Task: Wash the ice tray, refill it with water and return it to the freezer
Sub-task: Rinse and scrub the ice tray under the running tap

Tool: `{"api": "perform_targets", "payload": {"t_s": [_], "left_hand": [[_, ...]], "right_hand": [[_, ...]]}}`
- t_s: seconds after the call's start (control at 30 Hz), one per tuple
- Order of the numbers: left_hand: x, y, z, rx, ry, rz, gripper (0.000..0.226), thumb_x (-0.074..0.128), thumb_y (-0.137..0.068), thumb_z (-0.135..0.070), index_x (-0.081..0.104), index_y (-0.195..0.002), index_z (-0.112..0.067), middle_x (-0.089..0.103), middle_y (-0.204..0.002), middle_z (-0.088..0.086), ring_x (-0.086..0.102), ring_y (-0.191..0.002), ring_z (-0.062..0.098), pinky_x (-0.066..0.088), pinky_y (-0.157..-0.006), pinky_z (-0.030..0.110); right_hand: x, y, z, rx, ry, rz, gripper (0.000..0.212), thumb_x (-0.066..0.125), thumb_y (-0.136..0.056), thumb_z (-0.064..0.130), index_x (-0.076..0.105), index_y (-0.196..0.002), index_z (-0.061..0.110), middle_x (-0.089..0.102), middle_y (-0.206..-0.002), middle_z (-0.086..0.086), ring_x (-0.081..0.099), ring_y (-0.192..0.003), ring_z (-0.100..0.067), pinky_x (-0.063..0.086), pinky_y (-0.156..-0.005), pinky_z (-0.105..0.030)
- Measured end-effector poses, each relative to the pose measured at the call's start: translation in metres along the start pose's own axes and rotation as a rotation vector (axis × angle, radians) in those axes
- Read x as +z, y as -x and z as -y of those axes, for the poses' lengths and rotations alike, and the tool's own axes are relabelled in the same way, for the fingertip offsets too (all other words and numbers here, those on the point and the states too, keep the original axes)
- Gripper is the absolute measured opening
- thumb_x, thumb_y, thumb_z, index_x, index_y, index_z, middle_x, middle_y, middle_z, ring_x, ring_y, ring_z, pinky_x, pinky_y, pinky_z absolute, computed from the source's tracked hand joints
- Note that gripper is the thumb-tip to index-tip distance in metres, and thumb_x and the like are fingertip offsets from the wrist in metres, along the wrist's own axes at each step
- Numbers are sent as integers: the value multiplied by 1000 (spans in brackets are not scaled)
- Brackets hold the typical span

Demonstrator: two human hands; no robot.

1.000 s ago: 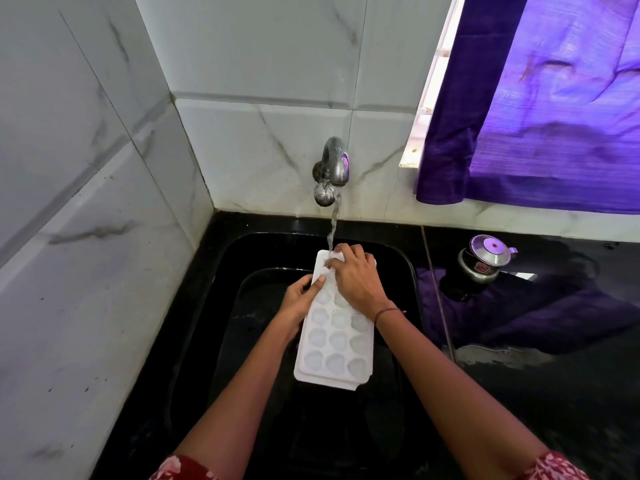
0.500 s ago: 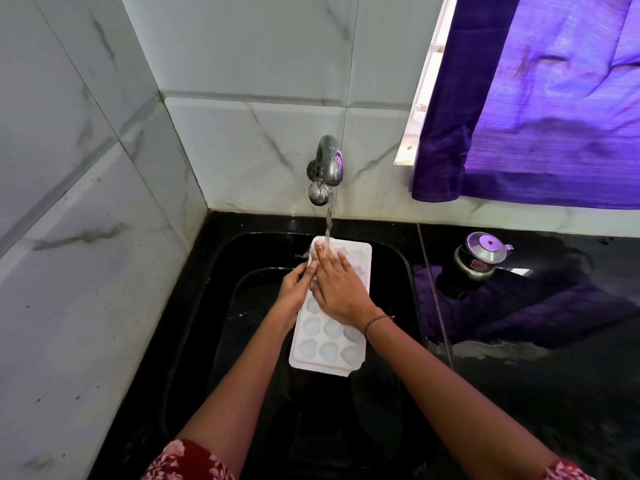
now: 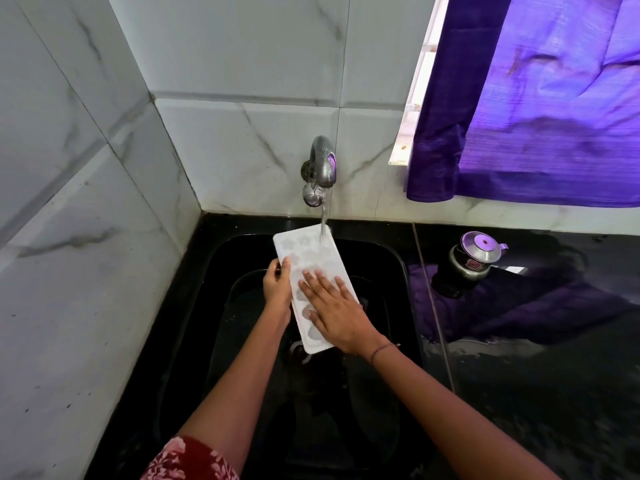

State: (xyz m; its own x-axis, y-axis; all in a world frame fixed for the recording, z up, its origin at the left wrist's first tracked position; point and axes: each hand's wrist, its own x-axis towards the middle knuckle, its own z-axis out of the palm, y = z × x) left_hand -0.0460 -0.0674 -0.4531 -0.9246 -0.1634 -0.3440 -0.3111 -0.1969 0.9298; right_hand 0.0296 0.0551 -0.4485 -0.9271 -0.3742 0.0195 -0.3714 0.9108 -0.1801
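Over the black sink [image 3: 221,271], the left hand [image 3: 277,289] pinches the ice tray [image 3: 308,254] by its left edge, while the right hand [image 3: 341,315] lies flat on it, fingers straight and spread, and water [image 3: 324,216] from the tap [image 3: 322,161] lands beyond those fingertips.

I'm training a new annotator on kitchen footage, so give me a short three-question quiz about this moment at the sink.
1. True or false: water from the tap is falling onto the far end of the ice tray.
2. Which hand lies flat on the tray, fingers straight? A) left B) right C) neither
3. Fill in: the lidded steel pot stands on the counter to the ____ of the sink.
Key: 1 true. 2 B: the right hand lies flat, while the left hand grips the tray's edge. 3 right.
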Motion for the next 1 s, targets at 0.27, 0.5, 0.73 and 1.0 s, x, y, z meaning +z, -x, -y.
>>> {"api": "perform_targets", "payload": {"t_s": [0.27,0.5,0.73,1.0], "left_hand": [[-6,9,-1,-51,152,-90,30,47,-99,-22,44,-127,-13,61,-111,10,62,-93,23,55,-76,39],[-37,11,15,-240,102,-58,38,41,-99,-29,38,-132,-12,59,-119,16,65,-82,28,56,-59,39],[-94,-6,12,-501,157,27,77,32,-85,-74,64,-114,-10,70,-99,16,67,-90,35,54,-77,47],[-80,6,17,-313,-118,-107,49,38,-99,-45,50,-130,-9,59,-125,13,59,-112,34,49,-95,50]], "right_hand": [[-5,-5,-5,843,-910,-340,97,74,-76,40,15,-149,13,27,-151,-13,32,-137,-28,30,-111,-41],[0,-21,-42,895,-1285,-385,12,64,-89,23,66,-90,12,70,-93,-11,67,-86,-27,56,-80,-39],[-14,-31,-70,680,-1244,-120,18,62,-90,21,67,-77,10,68,-75,-5,67,-64,-12,54,-62,-26],[-2,-51,-55,656,-573,-122,39,50,-96,37,59,-111,2,60,-109,-15,57,-103,-28,45,-84,-34]]}}
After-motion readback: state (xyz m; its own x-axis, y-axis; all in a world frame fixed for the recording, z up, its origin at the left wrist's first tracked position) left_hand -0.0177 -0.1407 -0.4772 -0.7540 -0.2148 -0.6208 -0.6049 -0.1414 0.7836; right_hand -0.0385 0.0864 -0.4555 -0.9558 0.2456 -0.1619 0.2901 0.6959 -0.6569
